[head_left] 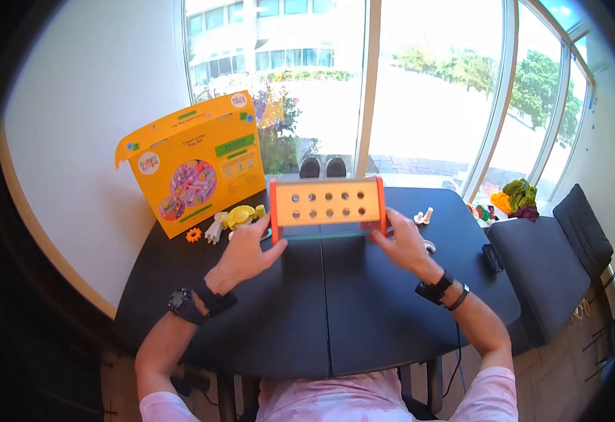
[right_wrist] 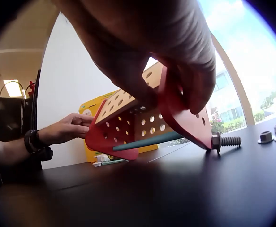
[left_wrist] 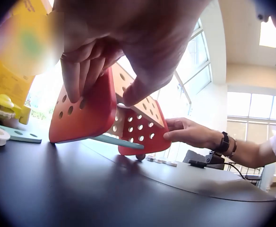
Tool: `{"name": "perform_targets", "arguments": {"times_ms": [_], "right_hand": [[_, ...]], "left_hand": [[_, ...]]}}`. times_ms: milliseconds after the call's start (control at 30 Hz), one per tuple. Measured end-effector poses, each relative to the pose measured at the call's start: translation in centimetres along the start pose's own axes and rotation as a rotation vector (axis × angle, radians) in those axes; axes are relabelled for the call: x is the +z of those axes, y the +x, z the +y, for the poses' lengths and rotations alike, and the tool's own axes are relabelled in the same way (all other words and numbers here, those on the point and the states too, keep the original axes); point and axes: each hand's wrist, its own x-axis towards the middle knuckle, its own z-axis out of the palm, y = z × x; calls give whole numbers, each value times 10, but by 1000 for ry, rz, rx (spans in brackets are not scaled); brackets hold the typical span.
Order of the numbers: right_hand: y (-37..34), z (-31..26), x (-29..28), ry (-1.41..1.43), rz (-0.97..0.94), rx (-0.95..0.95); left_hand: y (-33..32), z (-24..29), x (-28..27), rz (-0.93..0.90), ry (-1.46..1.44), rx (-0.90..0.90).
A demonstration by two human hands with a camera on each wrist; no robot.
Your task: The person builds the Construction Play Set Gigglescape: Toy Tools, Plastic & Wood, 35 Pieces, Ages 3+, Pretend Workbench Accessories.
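Note:
A wooden toy box frame (head_left: 330, 190) with rows of round holes is held between both hands over the table. It has red end panels (left_wrist: 88, 116) and a teal strip (right_wrist: 150, 142) along its lower side. My left hand (head_left: 246, 252) grips the left red panel, with the thumb on the inner side and fingers outside. At the other end, my right hand (head_left: 404, 245) holds the right panel (right_wrist: 183, 116) the same way. In the right wrist view, a grey threaded bolt (right_wrist: 228, 141) shows right at that panel's lower corner. The frame is tilted, its panel corners close to the tabletop.
An open yellow carton (head_left: 202, 162) stands at the back left. Before it are an orange gear (head_left: 193, 235) and a yellow toy helmet (head_left: 240, 216). Small white pieces (head_left: 424, 216) lie right of the frame. A dark chair (head_left: 543, 260) stands beside the black table (head_left: 265, 330).

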Motion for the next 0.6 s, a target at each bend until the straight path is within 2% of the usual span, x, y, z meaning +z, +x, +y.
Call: {"name": "perform_targets", "arguments": {"times_ms": [100, 133, 233, 333, 600], "right_hand": [[6, -4, -11, -115, 60, -20], [8, -8, -15, -121, 42, 17], [14, -9, -20, -160, -4, 109], [16, -5, -18, -153, 25, 95], [29, 16, -19, -229, -20, 111]], "left_hand": [[8, 14, -8, -24, -205, -130], [9, 14, -3, 37, -249, -88], [19, 16, -9, -40, -70, -153], [25, 5, 0, 41, -120, -108], [52, -19, 9, -13, -162, -117]]}}
